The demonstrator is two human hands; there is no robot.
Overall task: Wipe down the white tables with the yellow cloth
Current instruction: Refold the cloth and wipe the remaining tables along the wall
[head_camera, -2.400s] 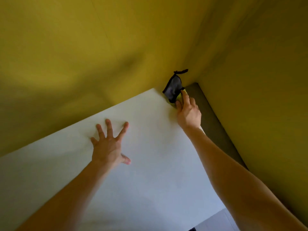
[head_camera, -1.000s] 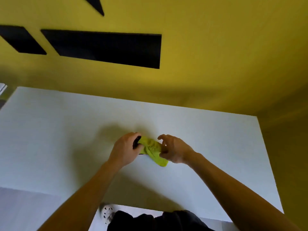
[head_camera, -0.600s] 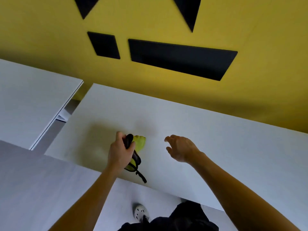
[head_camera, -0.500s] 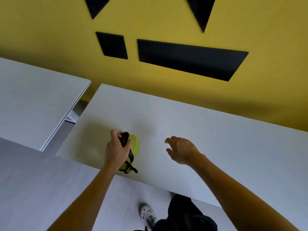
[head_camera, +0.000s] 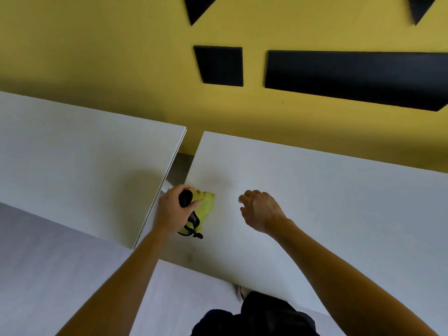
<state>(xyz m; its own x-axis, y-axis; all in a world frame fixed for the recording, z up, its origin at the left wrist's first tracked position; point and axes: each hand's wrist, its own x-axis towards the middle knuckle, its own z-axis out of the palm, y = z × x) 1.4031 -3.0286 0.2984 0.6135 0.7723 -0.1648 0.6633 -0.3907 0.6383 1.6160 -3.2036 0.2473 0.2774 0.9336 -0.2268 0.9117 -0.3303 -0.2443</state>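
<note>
Yellow cloth [head_camera: 208, 202] in left hand [head_camera: 172, 212]

Single wide-angle view from a camera worn on the person's head, looking forward and steeply down along both bare forearms, which enter from the bottom edge. It sits close above a flat white tabletop [head_camera: 339, 190] – the left hand [head_camera: 173, 212] and right hand [head_camera: 260, 210] land mid-frame. It faces a mustard-yellow wall [head_camera: 97, 57] with flat black geometric panels [head_camera: 351, 76], and a second flat white tabletop [head_camera: 72, 154] lies at left.
</note>
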